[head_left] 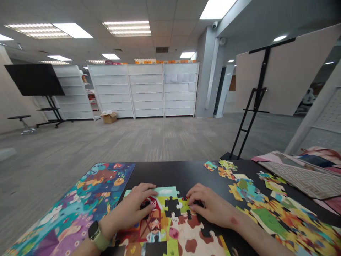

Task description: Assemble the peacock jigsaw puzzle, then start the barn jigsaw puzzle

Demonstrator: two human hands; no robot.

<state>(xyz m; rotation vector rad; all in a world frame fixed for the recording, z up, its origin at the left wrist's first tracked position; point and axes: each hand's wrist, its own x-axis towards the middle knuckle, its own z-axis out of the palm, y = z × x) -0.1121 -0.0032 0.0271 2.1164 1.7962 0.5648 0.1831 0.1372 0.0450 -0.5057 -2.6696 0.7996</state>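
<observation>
A partly assembled jigsaw puzzle (190,231) lies on the black table in front of me, showing a cow, a farmer and a red barn. Gaps in it let the dark tabletop through. My left hand (142,202) rests over its upper left part, fingers curved and thumb apart, touching pieces beside the barn. Bent fingers of my right hand (206,203) are at the right edge of a small yellow puzzle piece (183,206), the thumb beneath them. That grip is partly hidden. A watch (96,234) with a pale green strap circles my left wrist.
Loose puzzle pieces (293,220) are heaped on the right, with several scattered behind them. A colourful picture sheet (87,199) covers the table's left side. Folded fabric (301,174) lies at the far right. Beyond the table stand a board on a black stand (255,96) and white shelves (145,90).
</observation>
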